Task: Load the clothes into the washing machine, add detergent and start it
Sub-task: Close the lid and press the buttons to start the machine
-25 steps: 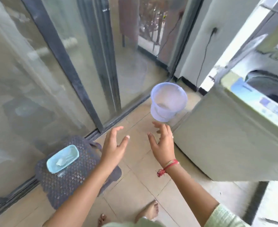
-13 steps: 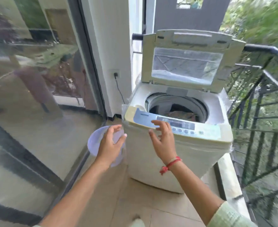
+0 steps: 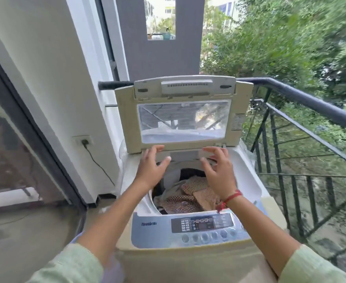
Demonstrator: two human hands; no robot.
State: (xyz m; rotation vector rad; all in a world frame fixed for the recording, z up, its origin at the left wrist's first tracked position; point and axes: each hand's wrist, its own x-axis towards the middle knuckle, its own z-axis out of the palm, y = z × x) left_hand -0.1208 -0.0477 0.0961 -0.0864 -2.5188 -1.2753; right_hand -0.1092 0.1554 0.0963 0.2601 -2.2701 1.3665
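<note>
Clothes [image 3: 188,198], patterned brown and cream fabric, lie in the drum of the cream top-loading washing machine [image 3: 255,193], just behind its blue-grey control panel [image 3: 158,227] at the front edge. We see the windowed lid [image 3: 184,119] standing raised at the back edge. Left hand [image 3: 150,170] and right hand [image 3: 219,172] hover over the drum opening, fingers spread apart, holding nothing. The left fingertips [image 3: 158,148] reach the lid's lower edge, though we cannot tell whether they touch.

We see the left hand [image 3: 150,168] and right hand [image 3: 219,172], fingers spread and empty, above the open washing machine [image 3: 188,260]. The upright lid [image 3: 180,117] stands just beyond them, clothes [image 3: 188,198] lie beneath, and the control panel [image 3: 200,225] sits behind the wrists.
</note>
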